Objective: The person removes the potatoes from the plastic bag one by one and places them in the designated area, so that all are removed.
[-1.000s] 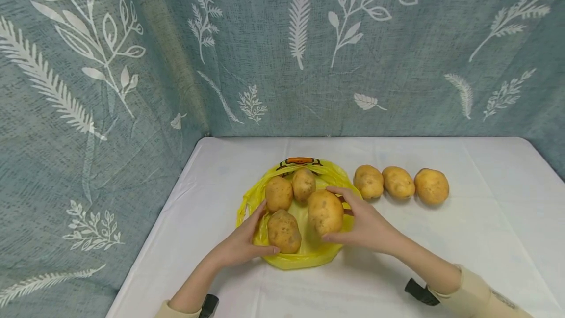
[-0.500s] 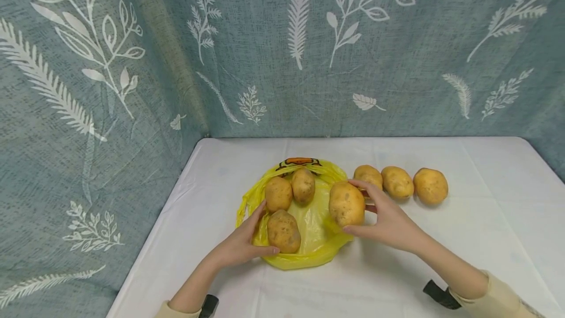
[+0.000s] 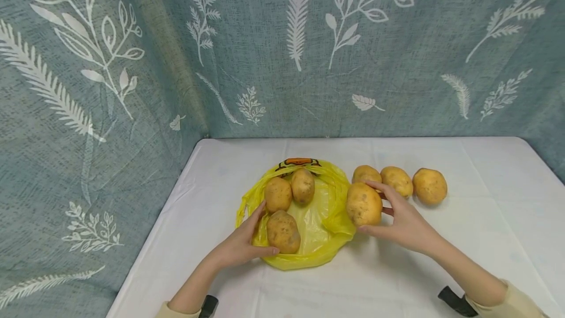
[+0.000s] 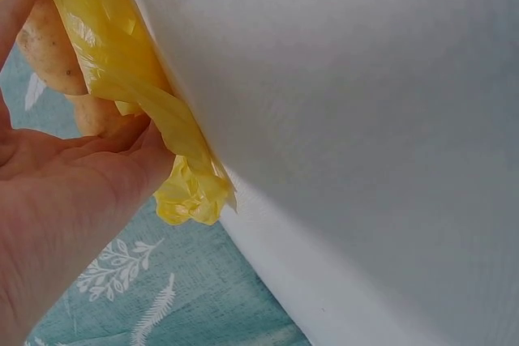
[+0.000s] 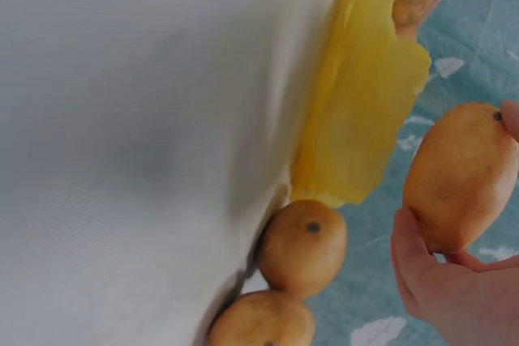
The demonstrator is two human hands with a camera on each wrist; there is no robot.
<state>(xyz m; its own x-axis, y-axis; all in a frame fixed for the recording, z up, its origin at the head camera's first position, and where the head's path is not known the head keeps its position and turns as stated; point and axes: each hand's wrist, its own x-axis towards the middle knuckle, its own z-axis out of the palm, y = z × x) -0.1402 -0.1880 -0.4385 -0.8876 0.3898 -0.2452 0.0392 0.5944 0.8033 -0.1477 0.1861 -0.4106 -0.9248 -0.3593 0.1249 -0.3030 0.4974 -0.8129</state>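
Observation:
A yellow plastic bag (image 3: 315,254) lies spread with its mouth open upward, and 3 potatoes sit inside: the front potato (image 3: 283,232), the back left potato (image 3: 278,194) and the back right potato (image 3: 302,186). My left hand (image 3: 240,245) grips the bag's left rim, thumb by the front potato; in the left wrist view, yellow film (image 4: 122,30) lies against its fingers. My right hand (image 3: 403,222) holds another potato (image 3: 364,205) between thumb and fingers, raised at the bag's right rim. The right wrist view shows this held potato (image 5: 461,177) up off the table.
To the right of the bag, 3 more potatoes stand in a row on the white tablecloth: the near one (image 3: 365,173), partly hidden by the held potato, the middle one (image 3: 397,181) and the far right one (image 3: 430,186). A blue-green leaf-patterned curtain (image 3: 265,53) hangs behind.
My right hand has moved the held potato rightward, from over the inside of the bag to its right rim. The left hand and the potatoes in the bag have stayed put.

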